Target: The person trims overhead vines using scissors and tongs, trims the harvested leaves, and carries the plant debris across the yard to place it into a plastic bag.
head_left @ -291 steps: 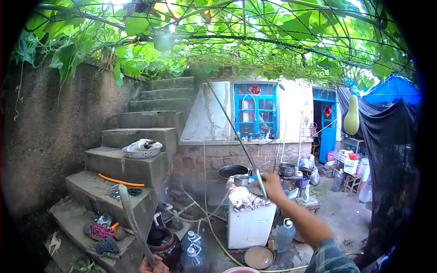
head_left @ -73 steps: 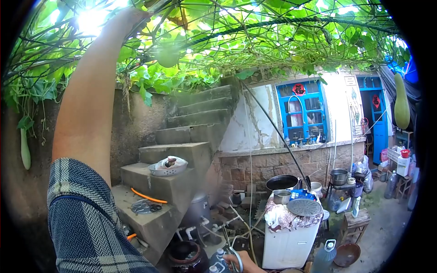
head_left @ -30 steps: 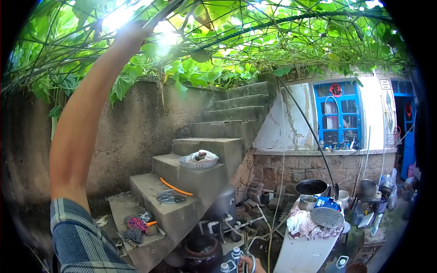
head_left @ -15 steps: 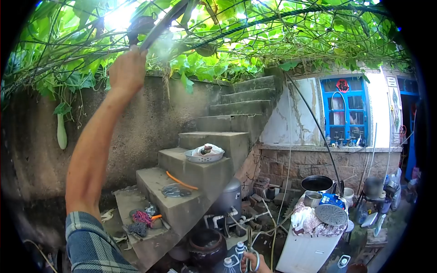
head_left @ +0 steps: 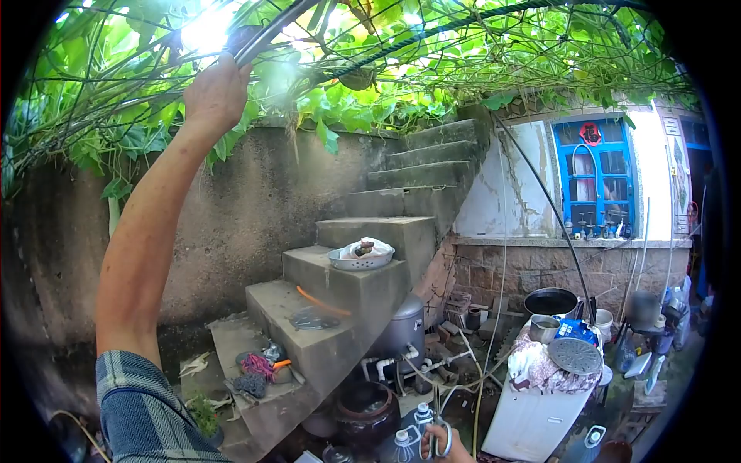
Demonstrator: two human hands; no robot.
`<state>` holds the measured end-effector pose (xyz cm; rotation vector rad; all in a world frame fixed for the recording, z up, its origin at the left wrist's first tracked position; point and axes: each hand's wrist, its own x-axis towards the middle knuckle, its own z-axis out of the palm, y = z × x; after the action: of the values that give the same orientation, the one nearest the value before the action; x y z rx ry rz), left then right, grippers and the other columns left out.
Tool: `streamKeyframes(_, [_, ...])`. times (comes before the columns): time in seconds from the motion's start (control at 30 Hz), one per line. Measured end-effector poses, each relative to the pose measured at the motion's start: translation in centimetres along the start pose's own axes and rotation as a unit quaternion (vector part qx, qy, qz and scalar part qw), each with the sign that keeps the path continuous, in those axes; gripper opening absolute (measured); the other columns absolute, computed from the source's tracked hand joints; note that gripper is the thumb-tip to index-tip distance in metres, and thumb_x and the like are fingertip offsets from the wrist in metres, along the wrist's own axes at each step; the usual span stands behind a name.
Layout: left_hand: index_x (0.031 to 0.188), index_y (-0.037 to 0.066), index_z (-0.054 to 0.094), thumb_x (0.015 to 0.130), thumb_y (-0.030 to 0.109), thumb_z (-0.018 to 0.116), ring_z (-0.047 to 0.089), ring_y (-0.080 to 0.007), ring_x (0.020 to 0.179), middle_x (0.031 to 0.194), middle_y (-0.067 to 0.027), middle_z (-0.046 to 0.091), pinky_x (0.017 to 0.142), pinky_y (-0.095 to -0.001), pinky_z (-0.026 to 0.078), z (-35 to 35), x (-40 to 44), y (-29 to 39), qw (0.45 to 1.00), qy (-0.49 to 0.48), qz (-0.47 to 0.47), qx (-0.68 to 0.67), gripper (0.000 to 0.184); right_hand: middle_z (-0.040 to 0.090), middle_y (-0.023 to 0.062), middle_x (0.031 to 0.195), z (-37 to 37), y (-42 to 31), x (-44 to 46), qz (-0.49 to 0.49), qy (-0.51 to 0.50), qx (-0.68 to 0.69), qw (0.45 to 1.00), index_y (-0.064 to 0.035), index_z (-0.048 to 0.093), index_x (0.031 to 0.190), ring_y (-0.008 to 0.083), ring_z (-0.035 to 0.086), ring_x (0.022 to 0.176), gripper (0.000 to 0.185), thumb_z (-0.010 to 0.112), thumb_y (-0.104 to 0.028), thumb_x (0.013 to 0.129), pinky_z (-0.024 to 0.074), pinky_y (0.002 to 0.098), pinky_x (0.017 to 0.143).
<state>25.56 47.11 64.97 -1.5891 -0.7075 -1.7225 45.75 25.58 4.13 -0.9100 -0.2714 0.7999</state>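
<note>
Since a second ago, the left hand (head_left: 216, 96) has come lower against the vine leaves (head_left: 73, 85), and the blue-framed window (head_left: 596, 185) sits farther right in view. At nine o'clock, a pale green gourd (head_left: 114, 213) hangs close beside the raised forearm. Between ten and eleven o'clock, the left hand's fingers are curled tight around a grey rod (head_left: 272, 32) that slants up to the right, under the foliage. Near seven o'clock, a dark scouring pad (head_left: 251, 385) lies on a low concrete step beside tangled pink cord (head_left: 257, 366). Just below centre, a perforated colander (head_left: 360, 264) rests on a higher step. Between five and six o'clock, the right hand (head_left: 455, 450) closes its fingers around the handles of scissors (head_left: 441, 438), blades pointing up, near capped bottles (head_left: 405, 446). Between four and five o'clock stands a white appliance (head_left: 529, 420) whose small label is too small to read; the blue packet (head_left: 577, 330) on top is likewise illegible. Toward two o'clock, a red paper (head_left: 590, 134) on the window reads 福.
</note>
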Motion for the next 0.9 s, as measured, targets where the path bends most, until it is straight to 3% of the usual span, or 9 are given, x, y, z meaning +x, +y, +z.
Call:
streamKeyframes(0.2, [0.099,0.003,0.051,0.096,0.047,0.044,0.063,-0.0417,0.087,0.089,-0.0225,0.065,0.074,-0.0520,0.047,0.1,0.4,-0.5,0.999,-0.021,0.023,-0.035,0.045,0.057,0.0057,0.063,0.8,0.7,1.0,-0.032,0.044,-0.026,0.998,-0.0054,0.057,0.118,0.0150,0.051,0.041,0.040,0.062,-0.029,0.086,0.0388,0.0269,0.034])
streamKeyframes(0.47, [0.103,0.004,0.055,0.090,0.059,0.048,0.064,-0.0371,0.089,0.091,-0.0204,0.065,0.076,-0.0485,0.048,-2.2,-0.2,-0.4,0.997,-0.069,0.006,-0.044,0.057,0.057,0.0057,0.063,2.6,3.0,1.6,-0.081,0.044,0.007,0.996,-0.0072,0.058,0.118,0.0153,0.051,0.041,0.039,0.064,-0.025,0.085,0.0376,0.0267,0.034])
streamKeyframes(0.6, [0.102,0.005,0.058,0.090,0.059,0.048,0.063,-0.0357,0.091,0.092,-0.0174,0.065,0.077,-0.0478,0.048,-2.2,-1.0,-1.6,0.995,-0.088,0.004,-0.050,0.056,0.058,0.0063,0.065,3.5,3.8,2.1,-0.055,0.038,0.005,0.998,-0.0081,0.060,0.114,0.0160,0.052,0.043,0.036,0.066,-0.025,0.084,0.0374,0.0274,0.035])
streamKeyframes(0.83, [0.097,-0.002,0.062,0.089,0.056,0.053,0.064,-0.0345,0.093,0.091,-0.0215,0.065,0.082,-0.0469,0.048,-1.6,3.5,-2.6,0.986,-0.134,0.053,-0.080,0.060,0.059,0.0069,0.065,4.9,3.0,1.8,-0.039,0.019,-0.006,0.999,-0.0051,0.063,0.105,0.0169,0.054,0.048,0.031,0.066,-0.028,0.084,0.0409,0.0297,0.040])
streamKeyframes(0.87, [0.100,0.004,0.069,0.089,0.043,0.057,0.066,-0.0274,0.072,0.082,-0.0139,0.067,0.071,-0.0411,0.053,-1.6,4.4,-2.3,0.989,-0.089,0.096,-0.069,0.043,0.059,0.0070,0.066,5.0,2.8,1.7,-0.050,0.021,-0.024,0.998,-0.0050,0.063,0.105,0.0170,0.055,0.048,0.031,0.066,-0.028,0.085,0.0414,0.0298,0.041])
streamKeyframes(0.9, [0.100,0.005,0.069,0.089,0.038,0.057,0.066,-0.0263,0.070,0.081,-0.0131,0.066,0.068,-0.0397,0.052,-1.6,5.0,-2.1,0.984,-0.128,0.095,-0.082,0.037,0.060,0.0070,0.066,4.9,2.6,1.7,-0.061,0.023,-0.042,0.997,-0.0050,0.062,0.105,0.0170,0.056,0.049,0.031,0.066,-0.028,0.085,0.0418,0.0299,0.041])
